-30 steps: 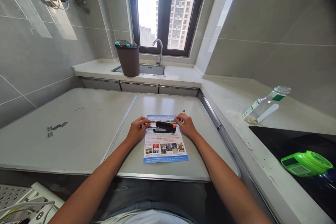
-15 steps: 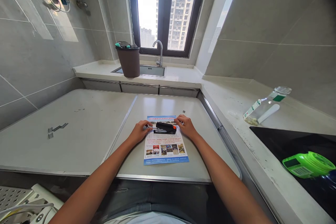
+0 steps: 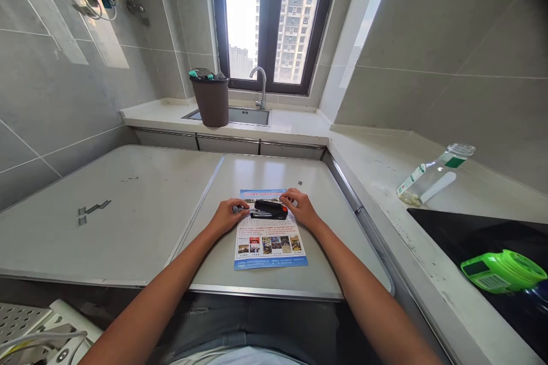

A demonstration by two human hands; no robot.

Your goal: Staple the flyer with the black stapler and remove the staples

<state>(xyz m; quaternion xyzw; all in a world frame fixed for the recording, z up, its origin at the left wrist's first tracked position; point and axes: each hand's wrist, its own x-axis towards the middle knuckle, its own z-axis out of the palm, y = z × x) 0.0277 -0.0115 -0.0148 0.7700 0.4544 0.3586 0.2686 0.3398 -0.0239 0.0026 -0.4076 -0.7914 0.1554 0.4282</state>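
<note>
The pale desk (image 3: pixel 278 171) carries a printed leaflet (image 3: pixel 270 231) on its right-hand panel, over which both hands come in: the left hand (image 3: pixel 226 217) nearly closed, thumb and fingers pinching the metal left end of the stapler, the right hand (image 3: pixel 301 207) loosely curled near its orange-marked end, whether touching I cannot tell. The black stapler (image 3: pixel 269 209) lies crosswise on the leaflet's upper half between them, and small grey strips (image 3: pixel 98 206) lie well apart on the left panel.
</note>
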